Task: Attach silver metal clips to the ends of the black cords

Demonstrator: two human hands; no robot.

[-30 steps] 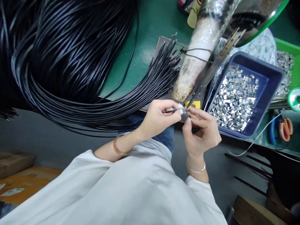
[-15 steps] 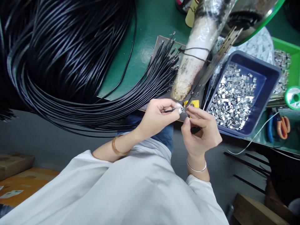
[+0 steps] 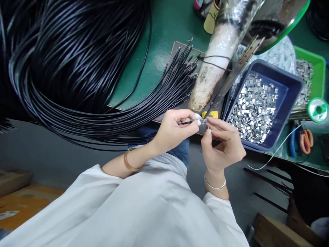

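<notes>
My left hand (image 3: 177, 128) pinches the end of a black cable (image 3: 186, 122) between thumb and fingertips. A small silvery metal part (image 3: 203, 121) sits at that cable's tip, between my two hands. Close on its right, my right hand (image 3: 222, 144) has its fingertips at the metal part; whether they grip it is too small to tell. Behind the fingertips lies a yellow piece (image 3: 212, 114). A thick bundle of black cables (image 3: 144, 111) curves in from the left, its ends fanned out on a board (image 3: 177, 48).
A blue bin (image 3: 289, 89) of small metal pieces stands right of my hands, beside a green bin (image 3: 317, 68). A white wrapped tube (image 3: 213, 65) slants down toward my fingers. Orange-handled pliers (image 3: 305, 141) and a solder spool (image 3: 318, 109) lie at the right.
My right thumb has risen slightly toward its fingertips, and the metal part stays between my hands. The view has shifted a little, moving the bins slightly left in the picture.
</notes>
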